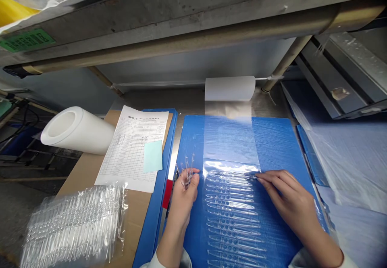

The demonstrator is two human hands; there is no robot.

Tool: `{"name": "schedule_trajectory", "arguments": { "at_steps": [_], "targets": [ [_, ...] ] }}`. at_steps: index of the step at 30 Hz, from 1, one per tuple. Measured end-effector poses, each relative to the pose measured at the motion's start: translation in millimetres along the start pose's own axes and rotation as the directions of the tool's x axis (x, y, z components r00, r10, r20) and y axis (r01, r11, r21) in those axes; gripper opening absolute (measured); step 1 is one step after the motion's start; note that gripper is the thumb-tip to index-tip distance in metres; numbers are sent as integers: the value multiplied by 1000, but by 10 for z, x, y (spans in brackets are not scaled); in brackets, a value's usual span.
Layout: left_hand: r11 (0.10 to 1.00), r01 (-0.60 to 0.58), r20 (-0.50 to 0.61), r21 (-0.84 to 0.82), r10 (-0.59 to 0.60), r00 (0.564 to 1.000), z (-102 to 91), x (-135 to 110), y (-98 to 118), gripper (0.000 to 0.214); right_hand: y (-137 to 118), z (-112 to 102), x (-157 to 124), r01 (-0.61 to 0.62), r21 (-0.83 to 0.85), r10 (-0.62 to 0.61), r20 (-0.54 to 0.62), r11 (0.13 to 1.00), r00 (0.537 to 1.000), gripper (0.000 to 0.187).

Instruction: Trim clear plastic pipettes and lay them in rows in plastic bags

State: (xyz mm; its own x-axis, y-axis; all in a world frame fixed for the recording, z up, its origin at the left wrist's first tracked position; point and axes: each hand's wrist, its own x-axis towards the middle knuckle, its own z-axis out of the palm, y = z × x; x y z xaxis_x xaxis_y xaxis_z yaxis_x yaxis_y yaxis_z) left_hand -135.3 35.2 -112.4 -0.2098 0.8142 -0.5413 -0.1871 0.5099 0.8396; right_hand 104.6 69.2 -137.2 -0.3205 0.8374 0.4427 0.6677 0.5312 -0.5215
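Several clear plastic pieces, slim and pointed with small round holes, lie in a column on a strip of clear film (pixel 229 143) over a blue board (pixel 278 147). My right hand (pixel 290 195) pinches the end of the topmost clear plastic piece (pixel 232 175) at the film's right edge. To the left of the film, my left hand (pixel 184 195) is closed around several loose clear plastic pieces (pixel 189 165), which stick up above its fingers. The lower end of the column runs out of the picture.
A film roll (pixel 229 88) hangs behind the board. On the left are a thick white roll (pixel 78 130), a printed form (pixel 130 151) with a pale green note (pixel 152 156), and a packed sheet of clear pieces (pixel 75 223). A metal beam (pixel 181 17) crosses above.
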Motion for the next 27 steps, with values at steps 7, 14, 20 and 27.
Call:
{"name": "schedule_trajectory", "arguments": {
  "at_steps": [7, 14, 20, 27],
  "targets": [
    [995, 48, 121, -92, -36, 992, 2, -5, 8, 30, 111, 136, -51, -5, -31, 6, 22, 1000, 1000, 11],
    [988, 43, 297, 151, -87, 951, 38, -63, 70, 38, 82, 122, -26, 23, -62, -21, 35, 998, 999, 17],
    [969, 29, 552, 246, -165, 817, 160, -142, 89, 36, -253, 13, 137, 98, 146, -114, 104, 984, 988, 20],
    [993, 56, 330, 101, -87, 940, 162, -63, -21, 36, -200, -39, 122, 159, 159, -185, 166, 974, 969, 14]
  ]
}}
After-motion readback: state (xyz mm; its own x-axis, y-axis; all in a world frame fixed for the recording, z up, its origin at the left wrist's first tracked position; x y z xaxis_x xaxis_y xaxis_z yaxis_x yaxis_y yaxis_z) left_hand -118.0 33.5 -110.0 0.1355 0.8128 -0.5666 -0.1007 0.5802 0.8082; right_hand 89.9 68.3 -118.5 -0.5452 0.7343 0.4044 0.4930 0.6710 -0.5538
